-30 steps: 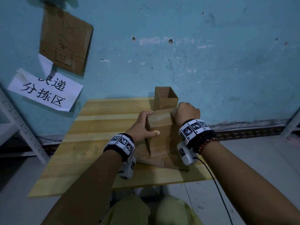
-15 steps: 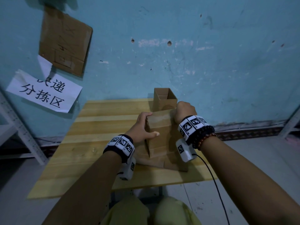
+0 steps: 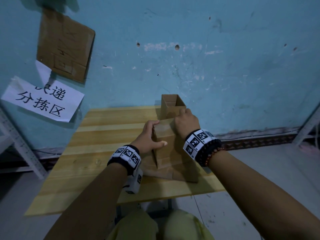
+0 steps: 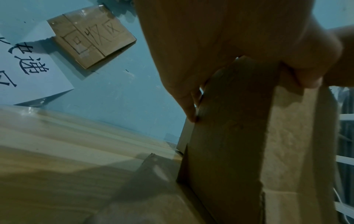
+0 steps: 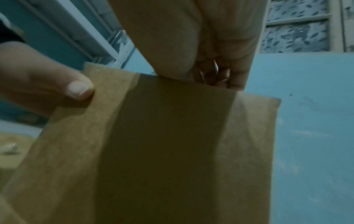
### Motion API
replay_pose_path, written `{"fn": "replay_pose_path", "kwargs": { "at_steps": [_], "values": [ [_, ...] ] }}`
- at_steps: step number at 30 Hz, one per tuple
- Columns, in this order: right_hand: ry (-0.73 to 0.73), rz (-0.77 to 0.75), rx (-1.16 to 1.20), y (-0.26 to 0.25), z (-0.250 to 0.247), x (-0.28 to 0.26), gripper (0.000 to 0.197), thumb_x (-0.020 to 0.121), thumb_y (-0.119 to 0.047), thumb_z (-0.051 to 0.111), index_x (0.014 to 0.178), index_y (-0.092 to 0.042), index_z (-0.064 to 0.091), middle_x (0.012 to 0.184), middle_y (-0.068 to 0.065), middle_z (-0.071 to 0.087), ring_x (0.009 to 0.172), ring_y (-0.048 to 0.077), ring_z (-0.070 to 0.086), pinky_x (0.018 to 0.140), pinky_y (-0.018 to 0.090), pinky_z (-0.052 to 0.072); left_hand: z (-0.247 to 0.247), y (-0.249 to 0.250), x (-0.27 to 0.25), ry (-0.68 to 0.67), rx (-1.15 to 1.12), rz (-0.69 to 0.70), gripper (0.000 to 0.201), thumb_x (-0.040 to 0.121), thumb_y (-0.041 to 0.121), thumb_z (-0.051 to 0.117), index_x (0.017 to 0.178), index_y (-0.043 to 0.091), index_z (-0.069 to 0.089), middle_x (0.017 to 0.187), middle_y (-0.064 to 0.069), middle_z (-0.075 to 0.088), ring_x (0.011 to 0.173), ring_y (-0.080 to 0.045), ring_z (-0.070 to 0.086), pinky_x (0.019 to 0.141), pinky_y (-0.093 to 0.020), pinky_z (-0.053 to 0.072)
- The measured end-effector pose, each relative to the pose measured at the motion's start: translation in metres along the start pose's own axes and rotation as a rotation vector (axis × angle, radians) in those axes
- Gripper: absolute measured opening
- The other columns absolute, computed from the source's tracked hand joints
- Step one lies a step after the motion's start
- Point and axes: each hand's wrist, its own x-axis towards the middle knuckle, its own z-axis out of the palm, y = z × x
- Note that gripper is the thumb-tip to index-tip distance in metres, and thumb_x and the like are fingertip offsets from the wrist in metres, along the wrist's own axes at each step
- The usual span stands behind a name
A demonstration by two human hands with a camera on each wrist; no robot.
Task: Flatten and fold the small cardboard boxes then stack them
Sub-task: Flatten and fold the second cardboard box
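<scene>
- Two hands are on the tall brown taped cardboard box, which stands upright near the front edge of the light wooden slatted table; I'll use this box as my landmark.
- My left hand grips the box's left side near the top: the thumb lies across the near face and the fingers curl around the far edge.
- My right hand is at the box's top right corner, fingers curled down over the top edge and holding it; the right wrist view shows them hooked behind the taped panel, with the left thumb pressed on the same panel's left edge.
- Beneath the box lies a flattened brown cardboard piece, spread on the table and touching the box's base.
- Just behind the box stands an open-topped brown cardboard box, upright at the table's far edge against the blue-green painted wall.
- Up and to the left of the box, a brown cardboard sign with hand-drawn characters hangs on the wall, with a white paper sheet printed with black characters below it.
- Both wrists beside the box wear black-and-white marker bands; the right one also carries dark bead bracelets.
</scene>
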Motion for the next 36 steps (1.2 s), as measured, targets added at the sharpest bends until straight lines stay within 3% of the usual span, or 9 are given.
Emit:
{"fn": "replay_pose_path", "kwargs": {
  "at_steps": [4, 7, 12, 18, 26, 33, 36],
  "values": [
    [-0.002, 0.118, 0.171, 0.006, -0.002, 0.004, 0.033, 0.095, -0.001, 0.034, 0.117, 0.005, 0.057, 0.129, 0.022, 0.049, 0.120, 0.037, 0.046, 0.096, 0.041, 0.042, 0.000, 0.002, -0.001, -0.001, -0.001, -0.012, 0.083, 0.076, 0.019, 0.074, 0.137, 0.025, 0.018, 0.142, -0.006, 0.027, 0.128, -0.024, 0.036, 0.106, -0.043, 0.040],
    [0.029, 0.224, 0.317, 0.016, -0.002, 0.006, 0.026, 0.094, -0.002, 0.040, 0.113, 0.003, 0.058, 0.121, 0.021, 0.057, 0.112, 0.036, 0.053, 0.090, 0.037, 0.044, 0.000, 0.002, -0.002, -0.007, -0.001, -0.016, 0.084, 0.075, 0.019, 0.074, 0.137, 0.026, 0.018, 0.142, -0.006, 0.026, 0.129, -0.025, 0.035, 0.106, -0.045, 0.040],
    [0.019, 0.349, 0.366, 0.019, -0.005, 0.003, 0.026, 0.094, -0.006, 0.044, 0.117, 0.002, 0.053, 0.123, 0.021, 0.054, 0.113, 0.037, 0.052, 0.089, 0.038, 0.045, 0.001, -0.001, -0.001, 0.005, -0.032, -0.014, 0.084, 0.074, 0.021, 0.076, 0.135, 0.030, 0.020, 0.142, -0.005, 0.028, 0.129, -0.025, 0.037, 0.107, -0.046, 0.040],
    [0.003, 0.255, 0.124, 0.006, 0.000, 0.000, 0.033, 0.095, -0.004, 0.034, 0.120, -0.003, 0.056, 0.126, 0.016, 0.052, 0.118, 0.032, 0.049, 0.090, 0.040, 0.044, 0.001, -0.001, 0.000, 0.006, -0.040, -0.010, 0.083, 0.074, 0.019, 0.076, 0.136, 0.029, 0.021, 0.141, -0.004, 0.028, 0.128, -0.023, 0.038, 0.106, -0.044, 0.041],
    [-0.080, 0.300, 0.218, 0.014, -0.011, 0.006, 0.031, 0.093, 0.000, 0.040, 0.120, 0.000, 0.055, 0.126, 0.017, 0.056, 0.116, 0.033, 0.054, 0.090, 0.037, 0.045, 0.001, 0.000, 0.000, 0.007, -0.022, 0.000, 0.083, 0.074, 0.021, 0.076, 0.136, 0.027, 0.021, 0.141, -0.005, 0.029, 0.128, -0.022, 0.037, 0.108, -0.044, 0.038],
    [-0.094, 0.307, 0.303, 0.019, -0.009, 0.008, 0.023, 0.090, 0.000, 0.046, 0.109, 0.003, 0.058, 0.118, 0.020, 0.059, 0.108, 0.035, 0.058, 0.084, 0.036, 0.046, 0.000, 0.001, -0.003, -0.009, -0.014, -0.003, 0.082, 0.075, 0.021, 0.075, 0.135, 0.029, 0.020, 0.141, -0.005, 0.028, 0.126, -0.022, 0.038, 0.107, -0.042, 0.040],
    [-0.110, 0.301, 0.354, 0.024, -0.006, 0.010, 0.016, 0.090, -0.004, 0.048, 0.100, 0.003, 0.058, 0.114, 0.022, 0.060, 0.103, 0.036, 0.058, 0.075, 0.033, 0.042, 0.000, 0.002, -0.003, -0.007, -0.006, -0.001, 0.083, 0.075, 0.020, 0.075, 0.137, 0.027, 0.020, 0.141, -0.006, 0.027, 0.126, -0.022, 0.037, 0.107, -0.040, 0.039]
  ]
}}
